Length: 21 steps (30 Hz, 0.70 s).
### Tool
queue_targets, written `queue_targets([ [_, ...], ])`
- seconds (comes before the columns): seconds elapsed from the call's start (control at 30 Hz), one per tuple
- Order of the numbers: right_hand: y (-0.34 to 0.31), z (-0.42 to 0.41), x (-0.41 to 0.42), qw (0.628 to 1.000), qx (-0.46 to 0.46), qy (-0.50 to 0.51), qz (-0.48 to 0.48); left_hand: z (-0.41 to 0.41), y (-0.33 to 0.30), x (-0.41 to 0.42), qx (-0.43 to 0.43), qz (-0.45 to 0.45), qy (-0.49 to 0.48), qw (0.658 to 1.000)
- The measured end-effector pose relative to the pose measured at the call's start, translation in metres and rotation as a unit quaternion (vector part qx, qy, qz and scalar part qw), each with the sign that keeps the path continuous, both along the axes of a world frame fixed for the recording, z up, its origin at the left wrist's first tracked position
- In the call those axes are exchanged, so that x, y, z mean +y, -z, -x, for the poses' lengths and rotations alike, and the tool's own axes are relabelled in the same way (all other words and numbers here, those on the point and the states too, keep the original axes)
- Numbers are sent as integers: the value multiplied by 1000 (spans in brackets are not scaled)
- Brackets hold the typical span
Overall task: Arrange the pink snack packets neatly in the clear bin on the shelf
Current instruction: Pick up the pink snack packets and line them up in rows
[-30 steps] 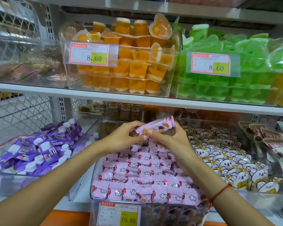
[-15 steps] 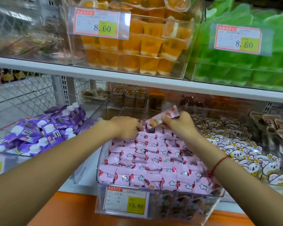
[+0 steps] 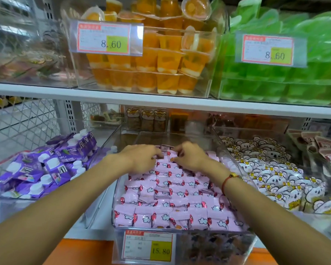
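Head view shows the left hand [image 3: 141, 157] and right hand [image 3: 189, 157] both pinching pink snack packets [image 3: 166, 194] at the back row, probably to tuck them level. Tidy rows fill the clear bin [image 3: 235, 157] on the shelf [image 3: 161, 101].

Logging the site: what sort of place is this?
Most likely a snack shop: shelves of clear bins holding pink snack packets and orange jelly cups, with price tags on the bin fronts.
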State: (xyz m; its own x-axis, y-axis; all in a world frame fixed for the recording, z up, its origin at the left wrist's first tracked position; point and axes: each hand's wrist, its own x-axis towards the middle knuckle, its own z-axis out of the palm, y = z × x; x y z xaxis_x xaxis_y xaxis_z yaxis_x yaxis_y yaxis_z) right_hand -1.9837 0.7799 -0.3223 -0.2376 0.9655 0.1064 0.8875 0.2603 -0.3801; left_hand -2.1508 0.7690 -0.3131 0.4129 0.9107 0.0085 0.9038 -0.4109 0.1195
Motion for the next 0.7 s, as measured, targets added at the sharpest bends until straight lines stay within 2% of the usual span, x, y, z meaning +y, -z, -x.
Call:
queue_targets([
  [0.07, -9, -10, 1, 998, 45, -18, 35, -4, -3, 1, -27, 3, 7, 1000],
  [0.1, -13, -16, 1, 994, 97, -23, 40, -8, -4, 2, -36, 4, 15, 999],
  [0.17, -22, -27, -2, 980, 201, -4, -8, -16, -6, 6, -40, 4, 33, 999],
  [0.23, -26, -34, -6, 971, 231, 14, -54, -24, -3, 9, -9, 15, 42, 999],
  [0.37, -9, -31, -15, 996, 73, 8, -54, -27, 12, 11, 55, 31, 45, 997],
  [0.5, 12, -29, -30, 993, -101, -44, 32, -23, 15, 9, 56, 45, 33, 997],
  [0.6, 9, -33, -38, 992, -112, -47, 39, -24, 14, 9, 30, 59, 22, 998],
  [0.7, 9, -34, -47, 994, -102, -35, -2, -25, 12, 11, -58, 77, 16, 995],
])
